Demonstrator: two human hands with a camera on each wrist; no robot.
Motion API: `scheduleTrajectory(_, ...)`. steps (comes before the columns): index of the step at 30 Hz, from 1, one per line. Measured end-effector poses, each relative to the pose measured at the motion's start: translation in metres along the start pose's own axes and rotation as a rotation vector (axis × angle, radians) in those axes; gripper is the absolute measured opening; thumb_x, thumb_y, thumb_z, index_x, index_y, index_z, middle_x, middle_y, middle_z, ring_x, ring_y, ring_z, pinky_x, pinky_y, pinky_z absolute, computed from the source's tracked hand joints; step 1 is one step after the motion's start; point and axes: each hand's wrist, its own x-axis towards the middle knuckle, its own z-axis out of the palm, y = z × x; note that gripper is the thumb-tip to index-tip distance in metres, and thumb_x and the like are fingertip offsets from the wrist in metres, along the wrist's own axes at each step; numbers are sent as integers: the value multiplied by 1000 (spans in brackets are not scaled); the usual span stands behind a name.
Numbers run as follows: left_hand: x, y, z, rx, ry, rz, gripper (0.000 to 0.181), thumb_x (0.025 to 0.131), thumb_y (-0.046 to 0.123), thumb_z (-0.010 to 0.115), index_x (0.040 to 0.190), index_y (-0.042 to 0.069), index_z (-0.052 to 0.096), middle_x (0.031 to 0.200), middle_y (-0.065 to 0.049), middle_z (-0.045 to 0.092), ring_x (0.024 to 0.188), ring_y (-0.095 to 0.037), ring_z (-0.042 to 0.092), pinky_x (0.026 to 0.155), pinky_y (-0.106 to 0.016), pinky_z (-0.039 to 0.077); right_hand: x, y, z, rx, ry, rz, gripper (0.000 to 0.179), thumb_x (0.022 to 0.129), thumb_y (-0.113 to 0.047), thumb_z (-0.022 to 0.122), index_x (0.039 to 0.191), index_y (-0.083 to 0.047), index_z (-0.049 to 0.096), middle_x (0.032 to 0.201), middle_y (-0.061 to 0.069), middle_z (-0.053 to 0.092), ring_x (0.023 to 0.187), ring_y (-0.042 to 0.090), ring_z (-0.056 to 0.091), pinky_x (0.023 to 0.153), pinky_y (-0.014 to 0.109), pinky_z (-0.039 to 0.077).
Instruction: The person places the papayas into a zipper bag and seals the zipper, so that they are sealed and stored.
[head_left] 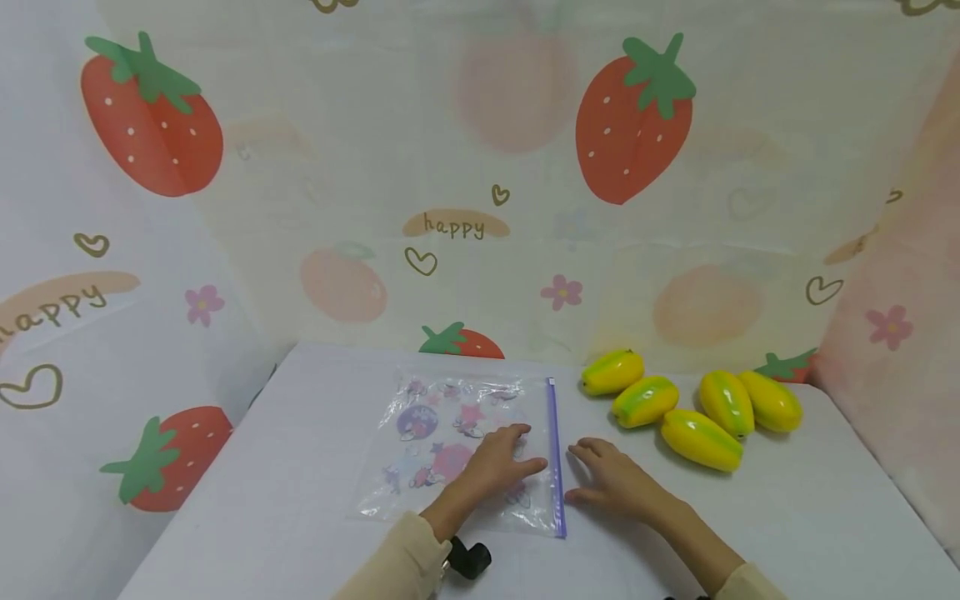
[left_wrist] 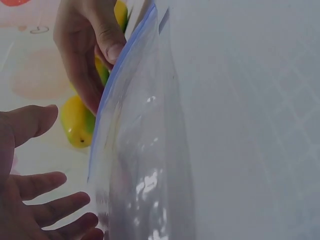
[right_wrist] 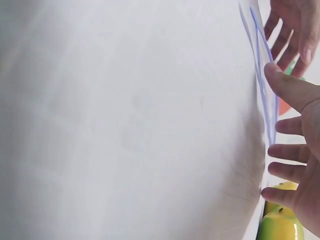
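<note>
A clear zip bag printed with pink and purple cartoon figures lies flat on the white table, its purple zip edge toward the right. Over the bag's right half is my left hand, fingers spread and holding nothing. My right hand is just right of the zip edge, fingers extended and apart from one another, also holding nothing. In the right wrist view, the zip edge shows two purple strips slightly parted near the right thumb. Whether either hand touches the bag is hard to tell.
Several yellow-green toy fruits, mango- or papaya-like, lie at the back right, one nearest the right hand being a yellow fruit. A black wrist device sits by the left sleeve. A strawberry-print cloth hangs behind the table.
</note>
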Motion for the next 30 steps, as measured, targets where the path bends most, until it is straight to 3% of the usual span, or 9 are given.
scheduleTrajectory(12, 14, 4, 20, 44, 49, 51, 55, 86, 30, 71, 131, 3, 54, 124, -16, 65, 118, -34, 57, 101, -46, 45, 2, 0, 3, -31, 25, -107, 65, 81, -40, 76, 129, 0, 58, 131, 21, 56, 122, 38, 54, 103, 53, 44)
scheduleTrajectory(23, 15, 7, 29, 170, 89, 42, 60, 80, 36, 76, 128, 4, 58, 122, -14, 64, 111, -31, 56, 95, -40, 48, 5, -2, 4, -21, 0, -110, 63, 82, -37, 75, 131, -1, 57, 133, 21, 54, 126, 40, 50, 104, 56, 42)
scheduleTrajectory(30, 13, 11, 30, 208, 66, 8, 67, 79, 42, 77, 130, 3, 57, 124, -15, 61, 112, -30, 53, 97, -43, 47, 8, -3, 5, -12, -50, -73, 62, 84, -37, 73, 132, -2, 56, 140, 21, 50, 133, 42, 44, 108, 59, 37)
